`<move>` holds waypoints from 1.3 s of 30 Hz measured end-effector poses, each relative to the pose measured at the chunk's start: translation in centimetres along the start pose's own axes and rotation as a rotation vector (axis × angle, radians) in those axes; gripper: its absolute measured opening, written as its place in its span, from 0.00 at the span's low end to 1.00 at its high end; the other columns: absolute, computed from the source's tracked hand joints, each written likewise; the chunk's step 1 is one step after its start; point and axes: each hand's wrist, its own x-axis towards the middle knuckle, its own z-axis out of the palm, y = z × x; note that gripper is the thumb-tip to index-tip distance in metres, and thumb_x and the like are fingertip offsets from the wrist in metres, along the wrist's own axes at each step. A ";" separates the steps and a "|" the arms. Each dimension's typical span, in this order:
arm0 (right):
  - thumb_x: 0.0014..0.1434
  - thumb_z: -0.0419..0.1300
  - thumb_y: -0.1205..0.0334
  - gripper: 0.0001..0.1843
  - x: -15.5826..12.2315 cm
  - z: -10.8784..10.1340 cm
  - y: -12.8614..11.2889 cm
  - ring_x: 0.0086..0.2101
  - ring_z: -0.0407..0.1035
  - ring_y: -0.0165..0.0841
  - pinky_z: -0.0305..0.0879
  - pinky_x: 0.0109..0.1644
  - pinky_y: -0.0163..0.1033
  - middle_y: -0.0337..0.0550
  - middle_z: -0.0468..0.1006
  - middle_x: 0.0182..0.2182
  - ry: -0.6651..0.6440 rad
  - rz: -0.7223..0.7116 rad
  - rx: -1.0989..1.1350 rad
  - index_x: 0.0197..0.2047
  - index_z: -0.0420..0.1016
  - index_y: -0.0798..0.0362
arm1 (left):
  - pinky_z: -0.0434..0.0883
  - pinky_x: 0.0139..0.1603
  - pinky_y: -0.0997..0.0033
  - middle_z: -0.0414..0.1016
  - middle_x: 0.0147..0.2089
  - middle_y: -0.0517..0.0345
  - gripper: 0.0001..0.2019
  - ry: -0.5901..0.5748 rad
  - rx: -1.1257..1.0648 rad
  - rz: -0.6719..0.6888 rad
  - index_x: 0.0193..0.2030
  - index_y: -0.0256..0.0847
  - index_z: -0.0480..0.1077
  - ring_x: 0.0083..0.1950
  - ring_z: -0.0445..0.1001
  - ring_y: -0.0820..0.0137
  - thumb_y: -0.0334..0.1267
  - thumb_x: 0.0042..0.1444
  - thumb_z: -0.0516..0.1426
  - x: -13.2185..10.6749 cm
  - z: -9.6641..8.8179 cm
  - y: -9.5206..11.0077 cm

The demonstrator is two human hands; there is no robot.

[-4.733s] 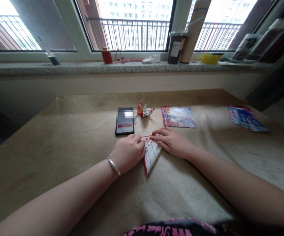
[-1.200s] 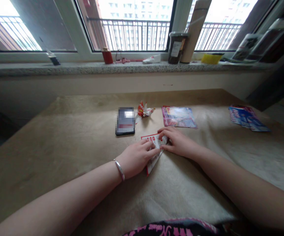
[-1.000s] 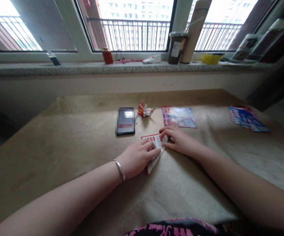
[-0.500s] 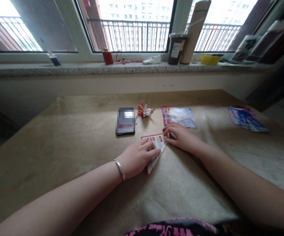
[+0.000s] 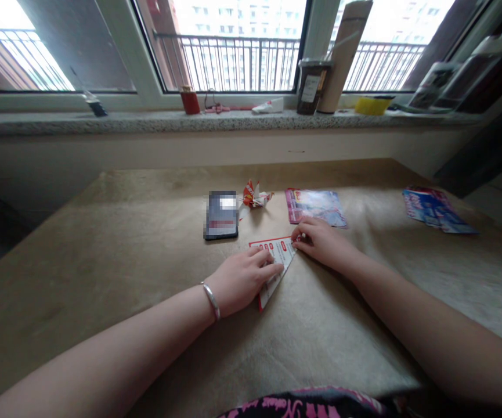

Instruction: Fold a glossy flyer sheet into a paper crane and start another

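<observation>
On the table [image 5: 155,223], folded paper [image 5: 285,255], red labels [image 5: 283,246] illegible, left hand [image 5: 244,277] flat atop, right hand [image 5: 319,239] pinched on corner.

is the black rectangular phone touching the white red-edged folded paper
Apart: the head view shows brown tabletop between the lower right corner of the phone and the upper left corner of the folded paper.

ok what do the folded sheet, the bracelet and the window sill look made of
Folded sheet: thin, matte-looking paper, going by its crisp edges and print.
Bracelet: probably polished silvery metal, from its bright glints.
Window sill: likely granite, by its grey speckles, maybe imitation stone; finish unclear.
</observation>
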 end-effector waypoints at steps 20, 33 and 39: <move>0.58 0.54 0.67 0.07 -0.3 -0.4 -2.3 0.39 0.63 0.38 0.61 0.42 0.41 0.46 0.73 0.34 0.010 -0.218 -0.210 0.34 0.74 0.52 | 0.69 0.47 0.64 0.68 0.45 0.52 0.15 -0.010 0.005 -0.011 0.53 0.43 0.65 0.46 0.66 0.66 0.32 0.62 0.46 0.1 0.0 0.0; 0.54 0.59 0.66 0.02 -0.7 -1.1 -2.6 0.37 0.65 0.33 0.62 0.42 0.38 0.44 0.73 0.33 -0.177 -0.386 0.212 0.33 0.73 0.54 | 0.67 0.50 0.63 0.68 0.44 0.53 0.14 0.043 -0.049 -0.004 0.49 0.42 0.67 0.45 0.65 0.67 0.32 0.62 0.45 0.0 0.5 -0.4; 0.54 0.59 0.65 0.03 -0.6 -0.9 -2.2 0.39 0.64 0.33 0.62 0.43 0.39 0.44 0.74 0.34 -0.185 -0.380 0.210 0.33 0.73 0.53 | 0.65 0.51 0.59 0.68 0.47 0.51 0.18 -0.025 -0.101 0.020 0.50 0.42 0.66 0.48 0.64 0.62 0.49 0.58 0.50 -0.1 -0.7 0.0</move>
